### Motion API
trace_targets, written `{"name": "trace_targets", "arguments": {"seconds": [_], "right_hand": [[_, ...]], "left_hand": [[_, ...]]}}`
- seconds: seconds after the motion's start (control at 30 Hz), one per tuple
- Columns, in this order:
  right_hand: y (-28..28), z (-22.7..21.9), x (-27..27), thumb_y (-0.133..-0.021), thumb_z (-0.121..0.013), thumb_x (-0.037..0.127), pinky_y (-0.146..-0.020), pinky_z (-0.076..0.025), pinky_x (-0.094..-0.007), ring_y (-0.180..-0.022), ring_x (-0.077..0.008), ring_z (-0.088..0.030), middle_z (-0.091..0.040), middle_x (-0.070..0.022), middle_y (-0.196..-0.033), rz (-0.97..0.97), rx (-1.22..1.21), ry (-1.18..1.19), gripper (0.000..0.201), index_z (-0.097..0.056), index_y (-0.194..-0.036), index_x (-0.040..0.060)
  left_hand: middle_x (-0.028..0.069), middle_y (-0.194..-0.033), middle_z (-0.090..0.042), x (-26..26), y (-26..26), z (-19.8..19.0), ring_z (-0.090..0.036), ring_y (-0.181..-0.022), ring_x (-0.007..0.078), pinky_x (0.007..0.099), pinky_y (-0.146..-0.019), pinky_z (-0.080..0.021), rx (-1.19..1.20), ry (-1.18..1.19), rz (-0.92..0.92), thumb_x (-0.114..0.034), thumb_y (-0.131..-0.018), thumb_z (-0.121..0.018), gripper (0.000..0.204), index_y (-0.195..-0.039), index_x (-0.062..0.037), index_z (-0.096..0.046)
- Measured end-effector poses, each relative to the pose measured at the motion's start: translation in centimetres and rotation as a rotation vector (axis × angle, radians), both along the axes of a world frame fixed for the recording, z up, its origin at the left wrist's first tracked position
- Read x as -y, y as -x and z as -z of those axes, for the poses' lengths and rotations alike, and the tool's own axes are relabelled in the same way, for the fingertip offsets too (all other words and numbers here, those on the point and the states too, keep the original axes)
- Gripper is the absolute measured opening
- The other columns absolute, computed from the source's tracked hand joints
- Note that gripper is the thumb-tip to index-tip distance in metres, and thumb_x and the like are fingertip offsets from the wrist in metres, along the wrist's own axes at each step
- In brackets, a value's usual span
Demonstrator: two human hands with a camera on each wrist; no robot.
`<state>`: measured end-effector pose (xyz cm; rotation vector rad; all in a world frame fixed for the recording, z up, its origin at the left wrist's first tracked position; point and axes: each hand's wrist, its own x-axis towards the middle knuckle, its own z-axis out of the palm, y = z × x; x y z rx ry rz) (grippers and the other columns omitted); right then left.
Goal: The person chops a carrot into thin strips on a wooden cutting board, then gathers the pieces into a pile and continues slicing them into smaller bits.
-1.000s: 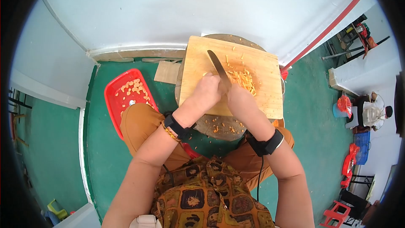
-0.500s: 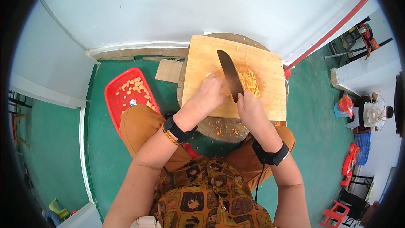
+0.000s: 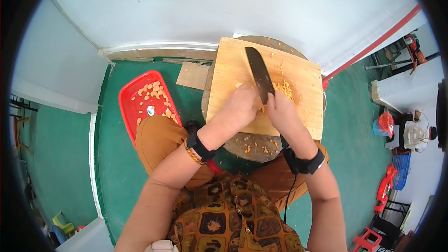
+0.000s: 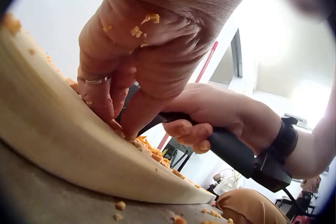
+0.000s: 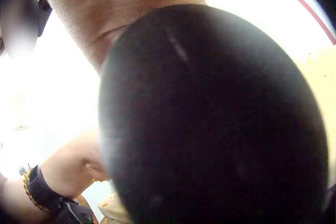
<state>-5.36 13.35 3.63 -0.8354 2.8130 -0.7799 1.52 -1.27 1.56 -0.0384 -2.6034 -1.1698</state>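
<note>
My right hand [image 3: 282, 112] grips a broad dark kitchen knife [image 3: 260, 72] by its handle [image 4: 231, 153]. The blade slants away over the wooden cutting board [image 3: 224, 65], close beside my left hand [image 3: 242, 105]. In the left wrist view, the left fingers [image 4: 102, 98] bend downward with thumb and fingertips at the board, holding down orange carrot slices that they mostly hide. A pale orange slice [image 3: 238, 85] shows by the knuckles. Carrot shreds [image 3: 283, 88] lie heaped right of the blade. The knife handle's blurred dark end fills much of the right wrist view.
The board sits on a round wooden block [image 3: 254, 147] strewn with orange crumbs. A red plastic basin [image 3: 131, 105] with carrot slices stands on the green floor at the left, by the knee. A white wall [image 3: 196, 9] rises just behind the board.
The knife has shifted to the right and its blade now shows more of its broad face. Both hands remain close together, left hand on the slices. The whole head view has shifted slightly.
</note>
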Motion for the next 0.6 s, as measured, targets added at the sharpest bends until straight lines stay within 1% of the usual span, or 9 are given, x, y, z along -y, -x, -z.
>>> {"name": "trace_targets", "arguments": {"seconds": [0.07,0.17,0.27,0.37,0.47,0.6], "right_hand": [[-1.4,-1.3,-1.0,-0.098,-0.049,0.019,-0.061,-0.049,-0.0545,-0.071,-0.0489,-0.062,-0.061,-0.0315,-0.074,0.054,0.043,-0.024,0.026,-0.053,-0.087,-0.0042],[-2.6,-2.8,-1.7,-0.099,-0.049,0.019,-0.061,-0.048,-0.055,-0.069,-0.0495,-0.061,-0.06,-0.0316,-0.071,0.07,0.11,-0.041,0.026,-0.053,-0.086,-0.004],[-3.3,-2.1,-2.2,-0.099,-0.049,0.018,-0.061,-0.048,-0.055,-0.068,-0.0496,-0.061,-0.06,-0.0307,-0.068,0.001,0.023,-0.032,0.026,-0.052,-0.086,-0.0043],[-3.7,-1.9,-2.2,-0.098,-0.05,0.017,-0.06,-0.049,-0.0552,-0.067,-0.049,-0.061,-0.06,-0.0309,-0.068,0.016,0.044,-0.041,0.024,-0.051,-0.085,-0.0038],[-3.7,-2.0,-2.0,-0.098,-0.05,0.015,-0.058,-0.049,-0.0554,-0.066,-0.0487,-0.061,-0.06,-0.0308,-0.067,-0.015,0.005,-0.092,0.021,-0.05,-0.087,-0.0032],[-4.1,-2.6,-1.8,-0.098,-0.05,0.015,-0.058,-0.05,-0.055,-0.064,-0.0482,-0.062,-0.06,-0.0311,-0.066,-0.025,0.027,-0.14,0.02,-0.049,-0.089,-0.0036]], "left_hand": [[0.0227,-0.087,-0.061,-0.3,-0.1,0.2,-0.061,-0.088,0.0397,0.0441,-0.079,-0.05,-0.004,-0.032,-0.03,-0.007,-0.069,-0.076,0.027,-0.09,0.0052,-0.068],[0.0228,-0.087,-0.061,-0.2,0.0,0.9,-0.061,-0.088,0.0398,0.0442,-0.08,-0.05,-0.029,-0.036,-0.032,-0.008,-0.069,-0.077,0.027,-0.09,0.0053,-0.068],[0.023,-0.087,-0.061,-0.4,0.2,0.7,-0.061,-0.089,0.0397,0.0443,-0.08,-0.05,0.042,-0.049,-0.035,-0.007,-0.069,-0.077,0.026,-0.09,0.0051,-0.068],[0.023,-0.087,-0.061,-0.4,-0.1,-0.2,-0.06,-0.088,0.0399,0.0446,-0.08,-0.05,0.028,-0.022,-0.012,-0.006,-0.069,-0.076,0.024,-0.089,0.0052,-0.067],[0.0231,-0.086,-0.061,-0.4,-0.1,0.4,-0.06,-0.087,0.0405,0.0451,-0.079,-0.05,-0.032,-0.025,-0.017,-0.006,-0.069,-0.076,0.022,-0.086,0.0053,-0.066],[0.0233,-0.086,-0.06,-0.3,0.0,0.2,-0.059,-0.087,0.0411,0.0458,-0.079,-0.049,0.021,-0.054,-0.018,-0.005,-0.069,-0.075,0.02,-0.083,0.005,-0.065]]}}
